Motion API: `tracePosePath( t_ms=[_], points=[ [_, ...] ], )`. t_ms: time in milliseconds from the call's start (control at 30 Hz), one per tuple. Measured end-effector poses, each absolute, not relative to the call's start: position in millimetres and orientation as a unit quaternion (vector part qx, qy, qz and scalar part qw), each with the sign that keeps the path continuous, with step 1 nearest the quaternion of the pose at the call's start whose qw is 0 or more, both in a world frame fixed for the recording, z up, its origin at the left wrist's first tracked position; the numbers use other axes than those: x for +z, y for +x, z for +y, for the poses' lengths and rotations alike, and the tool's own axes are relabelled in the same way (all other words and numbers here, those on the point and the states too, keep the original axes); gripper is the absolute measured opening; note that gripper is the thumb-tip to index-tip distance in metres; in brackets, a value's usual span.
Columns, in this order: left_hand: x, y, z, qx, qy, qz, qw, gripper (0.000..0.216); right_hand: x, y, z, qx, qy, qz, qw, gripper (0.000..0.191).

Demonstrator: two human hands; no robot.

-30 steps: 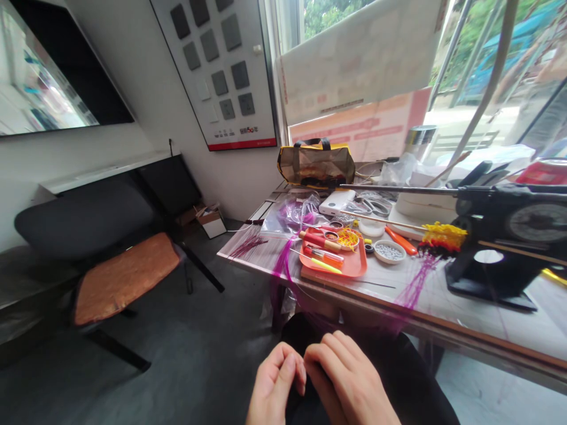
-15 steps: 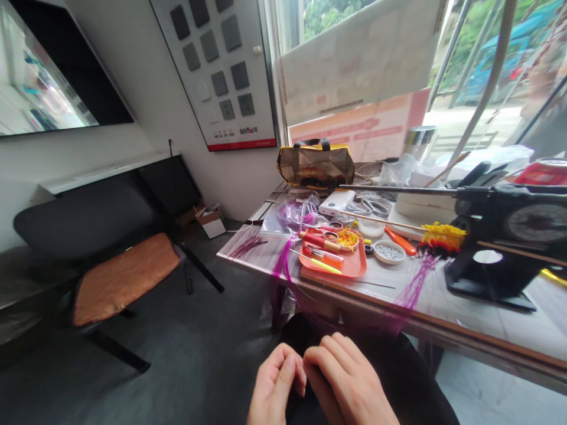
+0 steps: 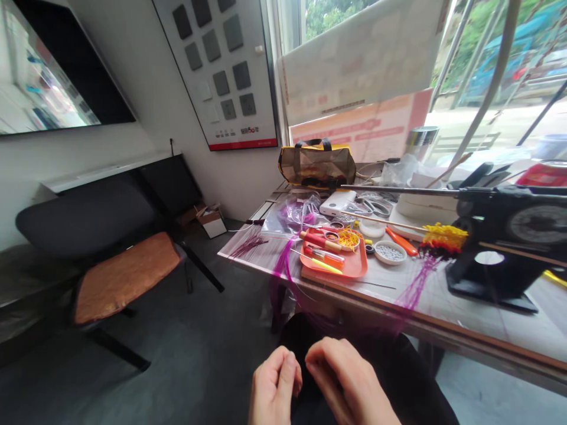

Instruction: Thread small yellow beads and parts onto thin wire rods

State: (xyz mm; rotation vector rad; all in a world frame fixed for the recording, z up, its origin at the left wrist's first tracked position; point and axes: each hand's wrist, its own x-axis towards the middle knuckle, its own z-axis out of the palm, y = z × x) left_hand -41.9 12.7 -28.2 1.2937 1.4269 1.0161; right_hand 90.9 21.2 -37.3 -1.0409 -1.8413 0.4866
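Note:
Low in front of the dark-clad lap, my left hand (image 3: 275, 386) is closed, its thumb pressed against the curled fingers. Anything in that pinch is too small or hidden to make out. Just right of it, my right hand (image 3: 349, 381) is also closed, back of the hand up, with its fingertips turned toward the left; its grip is hidden. A small gap separates the two hands. Purple strands (image 3: 283, 262) hang over the table edge beyond them. More purple strands trail from a yellow and red thread bundle (image 3: 445, 237) at the right.
On the table (image 3: 425, 313), an orange tray (image 3: 354, 268) holds scissors and handled tools beside a white dish of small beads (image 3: 390, 252). A black metal stand (image 3: 491, 289) is at the right, a mesh bag (image 3: 316, 168) at the back. A chair (image 3: 126, 274) stands left.
My hands have moved slightly apart, opening a gap between them. The right hand has shifted a little down, and the view has moved very slightly.

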Motion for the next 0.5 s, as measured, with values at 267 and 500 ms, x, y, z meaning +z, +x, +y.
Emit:
tracePosePath(
  t_ms=[267, 500],
  points=[
    [-30.2, -37.2, 11.2, 0.431, 0.502, 0.613, 0.433, 0.053, -36.8, 91.9, 22.2, 0.194, -0.423, -0.745, 0.479, 0.018],
    [-34.0, -33.6, 10.1, 0.400, 0.541, 0.638, 0.374, 0.053, -35.9, 94.3, 25.2, 0.152, -0.352, -0.793, 0.473, 0.014]
  ],
)
